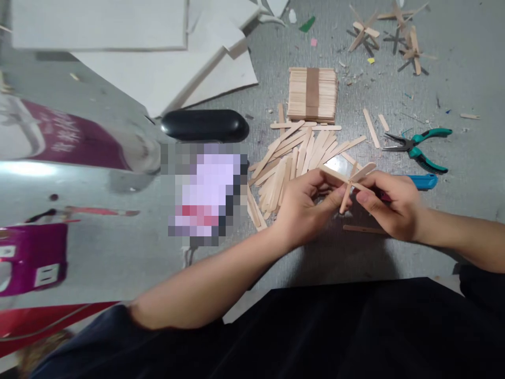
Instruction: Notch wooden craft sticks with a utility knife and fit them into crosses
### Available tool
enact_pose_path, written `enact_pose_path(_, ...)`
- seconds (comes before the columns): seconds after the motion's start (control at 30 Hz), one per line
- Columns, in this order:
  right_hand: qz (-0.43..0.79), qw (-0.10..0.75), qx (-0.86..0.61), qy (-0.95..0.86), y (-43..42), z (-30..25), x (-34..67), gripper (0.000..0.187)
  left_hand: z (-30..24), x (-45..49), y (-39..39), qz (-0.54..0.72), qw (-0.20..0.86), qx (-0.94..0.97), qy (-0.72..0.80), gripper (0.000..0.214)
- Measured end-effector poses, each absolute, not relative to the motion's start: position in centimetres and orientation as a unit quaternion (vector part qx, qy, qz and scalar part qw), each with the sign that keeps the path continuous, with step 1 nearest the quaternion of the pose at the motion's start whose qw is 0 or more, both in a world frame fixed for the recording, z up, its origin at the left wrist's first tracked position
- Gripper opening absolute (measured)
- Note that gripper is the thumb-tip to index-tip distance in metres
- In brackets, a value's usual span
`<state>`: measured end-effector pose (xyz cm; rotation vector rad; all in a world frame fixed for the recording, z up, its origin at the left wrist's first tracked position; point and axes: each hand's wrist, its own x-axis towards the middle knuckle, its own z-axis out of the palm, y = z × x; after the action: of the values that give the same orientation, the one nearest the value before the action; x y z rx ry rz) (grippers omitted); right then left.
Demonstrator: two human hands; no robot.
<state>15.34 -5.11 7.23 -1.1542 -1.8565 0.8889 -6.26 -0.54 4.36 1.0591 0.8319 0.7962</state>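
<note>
Between my hands is a star-shaped piece of crossed wooden craft sticks (363, 171), its arms pointing several ways. My left hand (311, 208) pinches it from the left, thumb in front. On the other side, my right hand (392, 202) grips a stick of it between thumb and fingers. Just beyond my left hand lies a heap of loose craft sticks (311, 150). Behind the heap stands a bundle of craft sticks (298, 95) with a brown paper band. A blue-handled tool (424, 182) is partly hidden by my right hand.
Green-handled pliers (414, 147) lie at the right. Finished-looking stick stars (365, 32) stand at the back right. Left of the heap are a blurred-out phone (213, 189), a black case (205, 125) and a purple bottle (79, 137). White boards (98, 23) cover the back left.
</note>
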Motion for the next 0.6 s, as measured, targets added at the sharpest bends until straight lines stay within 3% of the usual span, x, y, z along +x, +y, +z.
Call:
enact_pose_path(0.3, 0.317, 0.391, -0.411, -0.760, -4.5, 7.0, 15.6, 0.017, 3.9, -7.1, -0.8, 0.417, 0.575, 0.617, 0.339, 0.022)
enact_pose_path(0.6, 0.321, 0.387, -0.385, -0.774, -4.5, 6.7, 15.8, 0.019, 3.2, -7.3, -1.0, 0.422, 0.620, 0.592, 0.295, 0.043)
